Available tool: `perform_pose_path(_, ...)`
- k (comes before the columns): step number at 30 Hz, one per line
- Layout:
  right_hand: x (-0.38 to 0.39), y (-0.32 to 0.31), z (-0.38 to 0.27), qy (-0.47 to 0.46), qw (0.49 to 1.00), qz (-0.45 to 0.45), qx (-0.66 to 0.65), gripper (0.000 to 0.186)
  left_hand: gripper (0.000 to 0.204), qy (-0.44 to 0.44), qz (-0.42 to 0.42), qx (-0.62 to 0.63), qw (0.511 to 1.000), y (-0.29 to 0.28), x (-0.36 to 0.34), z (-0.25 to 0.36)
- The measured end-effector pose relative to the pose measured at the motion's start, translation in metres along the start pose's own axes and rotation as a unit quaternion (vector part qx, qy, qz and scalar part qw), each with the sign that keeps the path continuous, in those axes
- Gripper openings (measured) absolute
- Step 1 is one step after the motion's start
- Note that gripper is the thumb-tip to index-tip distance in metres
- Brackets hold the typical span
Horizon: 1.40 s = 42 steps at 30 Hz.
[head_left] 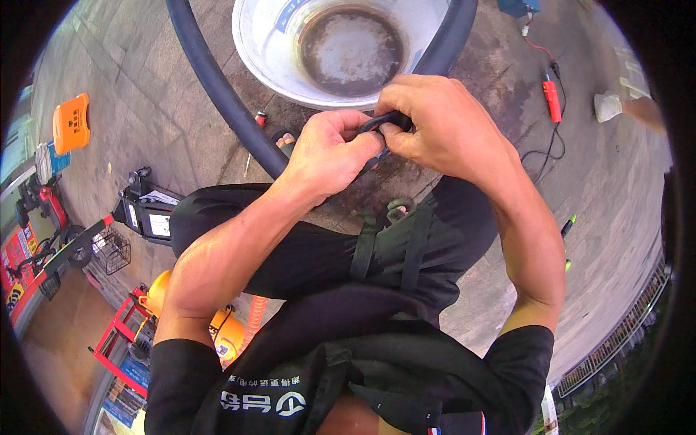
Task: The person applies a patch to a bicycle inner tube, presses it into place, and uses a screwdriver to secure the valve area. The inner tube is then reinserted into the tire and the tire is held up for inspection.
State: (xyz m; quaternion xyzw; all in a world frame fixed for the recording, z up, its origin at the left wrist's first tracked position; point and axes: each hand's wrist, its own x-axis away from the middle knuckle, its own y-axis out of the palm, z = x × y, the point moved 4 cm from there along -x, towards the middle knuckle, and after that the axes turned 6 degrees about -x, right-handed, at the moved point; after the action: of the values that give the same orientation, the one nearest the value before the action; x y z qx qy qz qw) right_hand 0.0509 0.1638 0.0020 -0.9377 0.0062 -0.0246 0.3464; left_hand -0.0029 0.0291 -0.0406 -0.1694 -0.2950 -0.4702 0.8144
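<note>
I sit with both hands together in front of me. My left hand [337,145] pinches a flattened piece of black rubber [388,120] between thumb and fingers. From the other side my right hand [435,123] grips the same piece, its thumb and fingers closed on it. A thick black rubber tube [225,94], which looks like a tyre inner tube, curves down on the left and passes under my left wrist. Another length of it runs up from behind my right hand. Just past my hands stands a white basin [250,43] with murky water in it.
A red-handled screwdriver [261,117] lies left of my hands. Farther left are an orange case [71,123] and a black floor jack [148,210]. On the right lie a red corded tool [552,101] and a green-and-black tool [569,226]. A person's foot [607,106] shows far right.
</note>
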Motion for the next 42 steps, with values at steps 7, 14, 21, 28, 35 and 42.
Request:
perform_pose_path(7, 0.000, 0.001, -0.002, -0.013, 1.000, 0.016, 0.004, 0.017, 0.016, 0.024, -0.020, -0.003, 0.999, 0.000, -0.005, -0.005)
perform_pose_path(14, -0.002, 0.005, -0.003, 0.000, 1.000, 0.019, 0.016, 0.016, 0.017, 0.040, -0.008, -0.046, 0.998, 0.000, -0.003, -0.007)
perform_pose_path(21, -0.001, 0.004, 0.000, 0.028, 1.000, 0.007, 0.007, 0.016, 0.016, 0.028, -0.011, -0.106, 0.994, 0.000, 0.008, -0.001)
perform_pose_path(28, -0.002, 0.002, -0.001, 0.022, 0.999, -0.018, -0.021, 0.018, 0.015, 0.040, -0.009, -0.108, 0.993, -0.001, 0.006, -0.002)
perform_pose_path(35, -0.003, 0.002, -0.003, 0.012, 1.000, -0.005, -0.017, 0.016, 0.015, 0.034, -0.010, -0.086, 0.996, -0.002, 0.011, 0.002)
perform_pose_path(42, -0.003, 0.003, 0.001, 0.012, 0.999, -0.015, -0.029, 0.015, 0.016, 0.055, -0.027, -0.079, 0.995, -0.002, 0.008, 0.000)
